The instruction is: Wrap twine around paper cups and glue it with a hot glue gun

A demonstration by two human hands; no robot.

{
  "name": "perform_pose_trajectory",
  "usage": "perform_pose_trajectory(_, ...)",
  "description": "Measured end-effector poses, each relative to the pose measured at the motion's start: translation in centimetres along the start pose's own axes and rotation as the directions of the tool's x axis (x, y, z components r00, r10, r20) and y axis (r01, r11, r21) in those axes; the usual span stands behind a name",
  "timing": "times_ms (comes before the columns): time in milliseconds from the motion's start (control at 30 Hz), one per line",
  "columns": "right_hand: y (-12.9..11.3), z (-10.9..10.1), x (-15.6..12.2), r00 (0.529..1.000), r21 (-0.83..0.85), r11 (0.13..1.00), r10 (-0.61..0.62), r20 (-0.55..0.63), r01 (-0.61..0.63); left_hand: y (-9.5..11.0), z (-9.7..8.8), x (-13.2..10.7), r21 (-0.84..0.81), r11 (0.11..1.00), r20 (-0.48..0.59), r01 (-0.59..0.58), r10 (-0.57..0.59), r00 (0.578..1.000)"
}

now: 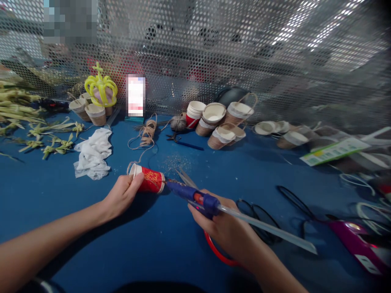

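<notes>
Left hand (pixel 122 195) is clamped on the red cup (pixel 149 180), thumb on top near the white rim; the cup lies on its side at centre frame, low over the blue counter (pixel 152 248), rim to the left, base to the right; can't tell if it rests on the surface.

Right hand (pixel 226 230) is wrapped around the blue glue gun (pixel 195 197), lower centre-right; its nozzle points up-left and sits at the cup's base; contact looks likely, not certain; a clear glue stick (pixel 269 230) sticks out the back toward lower right.

The hands are apart, joined only through cup and gun.

Scissors (pixel 185 178) lie just behind the nozzle, blades showing; a red loop (pixel 216 250) shows under the right hand, most of it hidden.

Around them:
- A loose twine bundle (pixel 147 134) lies above the cup; one strand runs down to the cup's rim end.
- A twine ball (pixel 178 122) sits just right of the bundle.
- A white cloth (pixel 93 156) lies crumpled at left of centre.
- Green leaf strips (pixel 39 138) sit at far left.
- A yellow crown (pixel 100 87) sits on small paper cups at upper left.
- A cluster of wrapped cups (pixel 220 120) sits at upper centre, against the perforated mesh panel (pixel 244 53).
- Black cables (pixel 259 221) and a purple device (pixel 354 240) are at lower right.
</notes>
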State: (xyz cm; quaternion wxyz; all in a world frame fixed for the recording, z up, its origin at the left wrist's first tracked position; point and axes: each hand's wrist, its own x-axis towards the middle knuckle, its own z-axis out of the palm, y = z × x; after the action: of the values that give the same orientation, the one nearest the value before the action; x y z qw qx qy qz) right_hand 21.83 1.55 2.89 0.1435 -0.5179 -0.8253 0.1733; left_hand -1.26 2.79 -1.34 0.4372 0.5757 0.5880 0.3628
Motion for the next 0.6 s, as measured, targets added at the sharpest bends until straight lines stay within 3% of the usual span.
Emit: perform_pose_trajectory(600, 0.04, 0.26, 0.47, 0.997, -0.050, 0.998, -0.038, -0.067, 0.035, -0.06, 0.06, -0.11, 0.000, 0.999, 0.010, -0.044, 0.044, 0.999)
